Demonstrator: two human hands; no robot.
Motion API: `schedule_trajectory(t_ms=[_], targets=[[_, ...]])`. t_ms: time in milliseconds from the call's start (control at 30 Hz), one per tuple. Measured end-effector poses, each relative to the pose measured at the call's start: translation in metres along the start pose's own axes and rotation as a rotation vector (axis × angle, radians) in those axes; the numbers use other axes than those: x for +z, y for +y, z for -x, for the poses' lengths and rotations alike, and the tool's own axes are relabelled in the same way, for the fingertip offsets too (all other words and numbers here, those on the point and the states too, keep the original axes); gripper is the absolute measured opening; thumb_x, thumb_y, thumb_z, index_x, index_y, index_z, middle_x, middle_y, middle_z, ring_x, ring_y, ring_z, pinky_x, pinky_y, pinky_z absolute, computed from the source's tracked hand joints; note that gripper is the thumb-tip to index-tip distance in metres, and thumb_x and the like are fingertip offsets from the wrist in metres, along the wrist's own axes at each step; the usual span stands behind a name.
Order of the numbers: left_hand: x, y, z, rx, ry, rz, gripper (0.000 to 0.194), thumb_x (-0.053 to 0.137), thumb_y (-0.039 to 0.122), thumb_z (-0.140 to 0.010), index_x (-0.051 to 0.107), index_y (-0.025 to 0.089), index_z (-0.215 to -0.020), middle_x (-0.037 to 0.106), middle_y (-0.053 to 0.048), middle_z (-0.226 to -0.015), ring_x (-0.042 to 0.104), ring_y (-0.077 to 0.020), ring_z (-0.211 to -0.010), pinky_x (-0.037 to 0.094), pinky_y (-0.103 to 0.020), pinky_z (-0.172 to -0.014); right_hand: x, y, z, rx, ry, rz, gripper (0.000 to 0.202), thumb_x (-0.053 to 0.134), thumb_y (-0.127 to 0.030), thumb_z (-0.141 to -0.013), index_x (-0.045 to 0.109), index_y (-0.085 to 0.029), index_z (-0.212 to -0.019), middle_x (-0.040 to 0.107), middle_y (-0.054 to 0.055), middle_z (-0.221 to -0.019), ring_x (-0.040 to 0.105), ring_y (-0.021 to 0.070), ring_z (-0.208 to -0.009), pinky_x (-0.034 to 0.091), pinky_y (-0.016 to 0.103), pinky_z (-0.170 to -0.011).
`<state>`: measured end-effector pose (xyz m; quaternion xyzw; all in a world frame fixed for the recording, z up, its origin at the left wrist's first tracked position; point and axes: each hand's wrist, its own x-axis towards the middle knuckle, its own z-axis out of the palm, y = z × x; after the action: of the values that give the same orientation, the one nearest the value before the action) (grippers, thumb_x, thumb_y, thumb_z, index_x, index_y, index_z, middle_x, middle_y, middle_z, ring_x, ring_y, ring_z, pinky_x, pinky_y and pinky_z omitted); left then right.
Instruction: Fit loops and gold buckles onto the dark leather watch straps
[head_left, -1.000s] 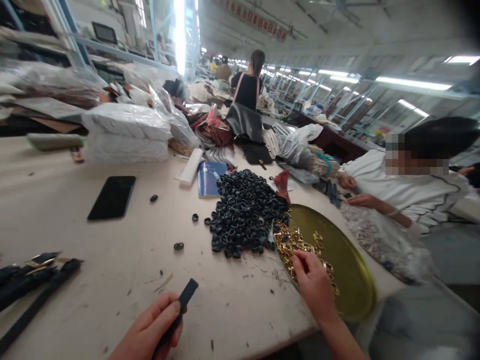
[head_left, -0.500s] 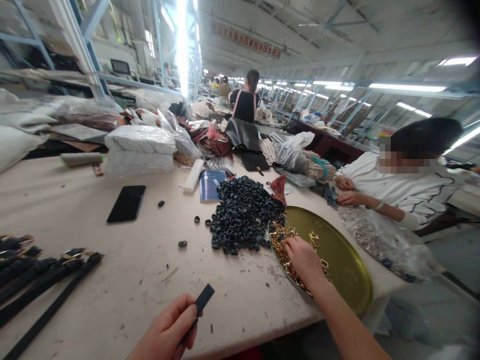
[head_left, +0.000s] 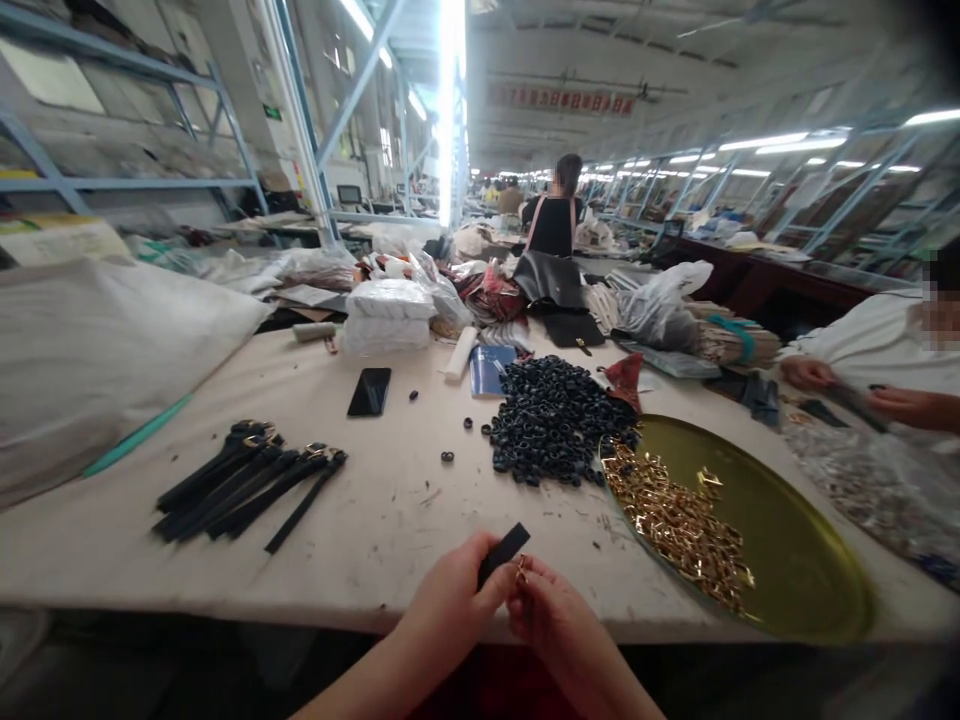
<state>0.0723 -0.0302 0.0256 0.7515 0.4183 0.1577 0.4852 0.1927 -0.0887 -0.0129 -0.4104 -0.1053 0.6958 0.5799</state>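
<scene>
A short dark strap [head_left: 504, 556] is pinched in my left hand [head_left: 459, 590], its flat end sticking up to the right. Close against it, my right hand [head_left: 551, 605] pinches a small gold buckle [head_left: 521, 570] beside the strap. Both hands are together over the table's front edge. To their right, a round golden tray [head_left: 806, 550] holds a heap of gold buckles [head_left: 686, 520]. Beyond the hands lies a pile of small dark loops [head_left: 551, 420]. Several dark straps with gold buckles [head_left: 247, 485] lie on the left of the table.
A black phone [head_left: 369, 392], a blue booklet [head_left: 491, 371] and a white roll [head_left: 460, 355] lie on the table [head_left: 390, 530]. Wrapped packs [head_left: 388, 315] and bags stand behind. At the right, a co-worker's hands [head_left: 911, 408] handle dark pieces.
My right hand has left the tray with a gold buckle and come to my left hand, which still holds the strap. The view has turned left, showing more of the buckled straps.
</scene>
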Motion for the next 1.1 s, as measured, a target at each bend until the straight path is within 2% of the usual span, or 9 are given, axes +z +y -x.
schedule_trajectory(t_ms=[100,167,333,500,667,767,867,967,1100], targets=[[0.003,-0.002,0.007,-0.047,-0.019,-0.261,0.022,0.050,0.039,-0.075,0.056,0.020,-0.085,0.062,-0.001,-0.076,0.054,-0.0167,-0.068,0.032,-0.023,-0.057,-0.003,0.011,0.001,-0.041,-0.037,0.065,0.022,0.065,-0.031,-0.069,0.059,-0.015,-0.084,0.061,-0.001,-0.068,0.054,0.0092,-0.057,0.040,0.021,-0.056],[0.007,-0.004,0.008,-0.057,-0.010,-0.357,0.021,0.047,0.039,-0.076,0.056,0.019,-0.078,0.061,-0.002,-0.072,0.053,-0.0165,-0.065,0.028,-0.023,-0.054,-0.009,0.015,0.001,-0.134,0.020,0.211,0.024,0.064,-0.036,-0.069,0.057,-0.015,-0.077,0.058,-0.002,-0.062,0.051,0.0099,-0.054,0.039,0.022,-0.053],[0.014,-0.016,-0.002,-0.073,-0.026,-0.253,0.021,0.047,0.037,-0.075,0.052,0.017,-0.070,0.057,0.001,-0.065,0.049,-0.0129,-0.060,0.026,-0.022,-0.051,-0.021,0.017,0.003,-0.376,0.159,0.700,0.022,0.057,-0.039,-0.075,0.056,-0.017,-0.072,0.059,-0.001,-0.062,0.051,0.0131,-0.057,0.036,0.023,-0.053],[0.009,-0.024,-0.012,-0.077,-0.050,-0.200,0.017,0.046,0.031,-0.073,0.052,0.016,-0.070,0.055,0.001,-0.063,0.047,-0.0116,-0.059,0.027,-0.021,-0.050,-0.019,0.009,0.004,-0.383,0.150,1.069,0.018,0.049,-0.034,-0.079,0.058,-0.018,-0.076,0.063,0.001,-0.068,0.056,0.0172,-0.064,0.038,0.026,-0.059],[0.005,-0.017,-0.015,-0.074,-0.186,-0.320,0.019,0.046,0.033,-0.073,0.057,0.017,-0.074,0.061,-0.002,-0.068,0.052,-0.0151,-0.062,0.025,-0.022,-0.049,-0.024,0.011,-0.009,-0.341,0.097,1.127,0.016,0.048,-0.020,-0.074,0.061,-0.018,-0.083,0.066,0.004,-0.076,0.059,0.0207,-0.074,0.042,0.028,-0.065],[0.006,-0.012,-0.018,-0.016,-0.197,-0.384,0.020,0.045,0.033,-0.076,0.059,0.021,-0.080,0.063,-0.003,-0.075,0.055,-0.0172,-0.067,0.026,-0.023,-0.052,-0.025,0.014,-0.016,-0.344,0.126,1.002,0.016,0.051,-0.018,-0.070,0.064,-0.016,-0.079,0.067,0.007,-0.079,0.060,0.0226,-0.078,0.044,0.031,-0.070],[0.002,-0.013,-0.022,-0.001,-0.174,-0.340,0.027,0.037,0.039,-0.082,0.057,0.021,-0.080,0.062,-0.002,-0.074,0.054,-0.0162,-0.066,0.027,-0.023,-0.053,-0.023,0.010,-0.020,-0.211,0.124,0.592,0.014,0.058,-0.023,-0.070,0.065,-0.015,-0.080,0.067,0.005,-0.078,0.060,0.0194,-0.077,0.047,0.030,-0.071],[-0.002,-0.020,-0.024,-0.067,-0.091,-0.309,0.034,0.027,0.038,-0.087,0.053,0.019,-0.075,0.059,-0.002,-0.068,0.051,-0.0140,-0.062,0.028,-0.023,-0.054,-0.022,0.001,-0.025,-0.098,0.227,0.091,0.017,0.065,-0.024,-0.068,0.065,-0.016,-0.083,0.067,0.002,-0.081,0.061,0.0131,-0.078,0.049,0.024,-0.074],[0.002,-0.031,-0.020,-0.097,-0.157,-0.297,0.030,0.033,0.035,-0.085,0.052,0.018,-0.070,0.058,-0.001,-0.065,0.049,-0.0131,-0.060,0.028,-0.022,-0.053,-0.022,-0.006,-0.035,-0.052,0.344,-0.255,0.013,0.068,-0.016,-0.064,0.067,-0.013,-0.077,0.068,0.005,-0.086,0.062,0.0107,-0.076,0.051,0.020,-0.075]])
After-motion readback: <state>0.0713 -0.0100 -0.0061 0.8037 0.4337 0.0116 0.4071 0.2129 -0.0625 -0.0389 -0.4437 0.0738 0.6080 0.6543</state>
